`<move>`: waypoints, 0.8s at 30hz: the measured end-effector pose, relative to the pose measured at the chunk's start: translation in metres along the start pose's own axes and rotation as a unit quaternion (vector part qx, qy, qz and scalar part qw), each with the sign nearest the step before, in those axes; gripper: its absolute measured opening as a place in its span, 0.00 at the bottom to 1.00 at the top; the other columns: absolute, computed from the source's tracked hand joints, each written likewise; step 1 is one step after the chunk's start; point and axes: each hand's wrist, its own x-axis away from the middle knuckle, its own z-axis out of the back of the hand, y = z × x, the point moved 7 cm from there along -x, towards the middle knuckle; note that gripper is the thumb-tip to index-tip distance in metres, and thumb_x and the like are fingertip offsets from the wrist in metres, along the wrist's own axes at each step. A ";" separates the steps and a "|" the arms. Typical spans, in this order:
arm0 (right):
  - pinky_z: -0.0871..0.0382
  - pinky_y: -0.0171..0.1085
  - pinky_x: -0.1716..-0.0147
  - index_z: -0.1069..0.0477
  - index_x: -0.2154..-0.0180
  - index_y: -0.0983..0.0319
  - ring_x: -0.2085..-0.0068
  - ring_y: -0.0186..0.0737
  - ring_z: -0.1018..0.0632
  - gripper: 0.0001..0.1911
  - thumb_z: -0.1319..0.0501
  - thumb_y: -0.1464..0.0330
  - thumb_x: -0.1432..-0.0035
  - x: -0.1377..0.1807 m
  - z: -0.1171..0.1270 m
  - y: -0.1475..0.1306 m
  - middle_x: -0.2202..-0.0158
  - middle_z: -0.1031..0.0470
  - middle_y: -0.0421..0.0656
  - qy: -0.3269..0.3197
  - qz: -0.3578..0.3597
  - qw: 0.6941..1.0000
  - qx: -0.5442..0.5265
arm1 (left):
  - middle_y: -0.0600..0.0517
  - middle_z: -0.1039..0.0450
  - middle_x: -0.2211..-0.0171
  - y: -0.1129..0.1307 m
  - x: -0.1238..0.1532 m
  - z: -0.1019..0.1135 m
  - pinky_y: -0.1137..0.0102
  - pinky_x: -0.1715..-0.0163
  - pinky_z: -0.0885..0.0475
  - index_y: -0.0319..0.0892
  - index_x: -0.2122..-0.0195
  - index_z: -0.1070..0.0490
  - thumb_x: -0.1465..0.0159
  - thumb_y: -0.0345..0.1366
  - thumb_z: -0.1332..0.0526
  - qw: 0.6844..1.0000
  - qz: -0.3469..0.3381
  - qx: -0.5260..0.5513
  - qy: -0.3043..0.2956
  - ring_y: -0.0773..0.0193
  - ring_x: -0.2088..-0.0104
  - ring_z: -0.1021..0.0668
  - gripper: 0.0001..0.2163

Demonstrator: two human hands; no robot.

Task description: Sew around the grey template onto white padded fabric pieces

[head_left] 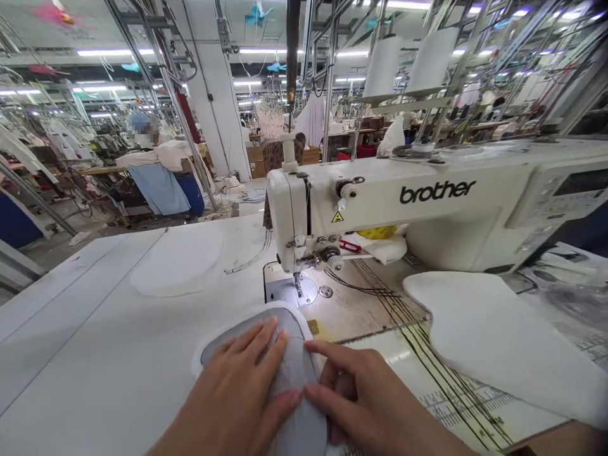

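A rounded grey sheet [295, 364] lies on a white fabric piece [304, 322], whose edge shows as a rim around it. My left hand [242, 373] rests flat on the grey sheet, fingers stretched forward. At the sheet's right edge, my right hand [363, 389] touches with index fingertip and thumb, which stand apart; its other fingers curl underneath and are partly hidden. Just beyond the pieces is the lit needle and presser foot [298, 286] of a white brother sewing machine [361, 196]. The near end of the grey sheet runs out of view.
To the right lies a white cut fabric piece [494, 335], and another white piece [178, 263] is at the left on the white table [95, 354]. Dark threads [422, 342] cross the printed ruler area. Thread cones [382, 66] stand above the machine. A person [147, 136] sits farther back.
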 end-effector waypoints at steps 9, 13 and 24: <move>0.33 0.29 0.78 0.29 0.46 0.60 0.79 0.32 0.23 0.25 0.36 0.70 0.46 0.004 0.001 -0.007 0.75 0.26 0.34 0.008 -0.006 1.000 0.030 | 0.38 0.46 0.35 -0.012 0.000 -0.005 0.50 0.44 0.32 0.38 0.36 0.41 0.39 0.55 0.39 0.978 0.058 0.131 -0.153 0.47 0.36 0.37 0.36; 0.33 0.31 0.75 0.28 0.47 0.60 0.77 0.33 0.24 0.22 0.36 0.71 0.45 0.005 0.002 -0.016 0.76 0.26 0.34 0.023 0.031 0.992 0.123 | 0.35 0.40 0.38 -0.007 0.001 -0.003 0.49 0.47 0.29 0.37 0.39 0.37 0.41 0.52 0.36 0.987 0.051 0.115 -0.099 0.45 0.39 0.33 0.34; 0.40 0.35 0.77 0.29 0.52 0.61 0.73 0.40 0.23 0.13 0.40 0.72 0.39 0.016 -0.013 -0.023 0.70 0.27 0.40 0.080 0.200 0.878 0.428 | 0.36 0.36 0.39 -0.006 0.000 0.000 0.52 0.53 0.25 0.39 0.42 0.35 0.44 0.61 0.40 0.991 0.044 0.100 -0.081 0.46 0.41 0.30 0.36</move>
